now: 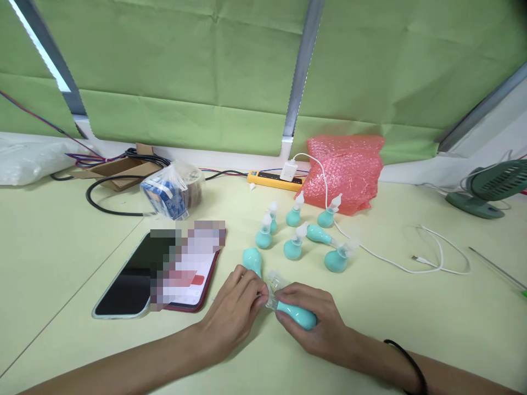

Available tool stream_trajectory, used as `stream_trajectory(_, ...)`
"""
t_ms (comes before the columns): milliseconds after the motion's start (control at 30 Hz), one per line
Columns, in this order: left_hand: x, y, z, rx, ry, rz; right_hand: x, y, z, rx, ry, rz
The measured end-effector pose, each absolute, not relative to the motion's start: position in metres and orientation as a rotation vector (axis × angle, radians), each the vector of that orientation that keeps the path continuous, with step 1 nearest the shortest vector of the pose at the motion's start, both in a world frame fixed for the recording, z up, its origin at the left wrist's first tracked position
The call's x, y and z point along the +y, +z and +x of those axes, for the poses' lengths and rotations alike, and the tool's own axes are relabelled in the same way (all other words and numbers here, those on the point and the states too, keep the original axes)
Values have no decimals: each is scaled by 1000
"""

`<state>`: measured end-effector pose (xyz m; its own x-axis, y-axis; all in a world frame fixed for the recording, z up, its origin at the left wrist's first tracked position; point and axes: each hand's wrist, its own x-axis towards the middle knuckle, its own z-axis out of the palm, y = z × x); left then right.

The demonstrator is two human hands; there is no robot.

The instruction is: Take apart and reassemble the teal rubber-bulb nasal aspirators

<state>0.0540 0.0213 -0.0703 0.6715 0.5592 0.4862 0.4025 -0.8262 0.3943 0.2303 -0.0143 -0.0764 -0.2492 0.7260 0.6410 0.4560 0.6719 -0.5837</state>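
Observation:
My right hand (319, 315) is wrapped round a teal bulb nasal aspirator (297, 315) lying sideways, its clear end pointing left. At that clear end my left hand (239, 302) is closed, thumb and fingers pinched on the plastic tip (272, 300); its exact shape is partly hidden. Just behind the fingers lies a clear plastic piece (276, 280). A loose teal bulb (252, 259) rests beyond my left hand, its narrow end partly covered. Several more aspirators with clear tips stand upright farther back, among them one nearby aspirator (293, 248). Another bulb (319, 233) lies on its side.
Two phones (127, 274) lie at the left, partly blurred. Behind are a plastic-wrapped bundle (167, 192), a cardboard box (123, 171), a yellow power strip (263, 180) and red bubble wrap (346, 173). A white cable (387, 262), a screwdriver-like rod (496, 269) and a green fan (498, 178) are on the right.

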Motion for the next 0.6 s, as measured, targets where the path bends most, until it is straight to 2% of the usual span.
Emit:
stream_trajectory(233, 22, -69, 50, 703, 823, 2671, -12, -77, 231, -1886, 363, -922)
stream_trajectory(467, 27, -68, 50, 559, 998, 2647, -12, -76, 233, -1940, 376, -868)
stream_trajectory(600, 24, -67, 47, 443, 1096, 3013, -12, -73, 233, -1926, 395, -848)
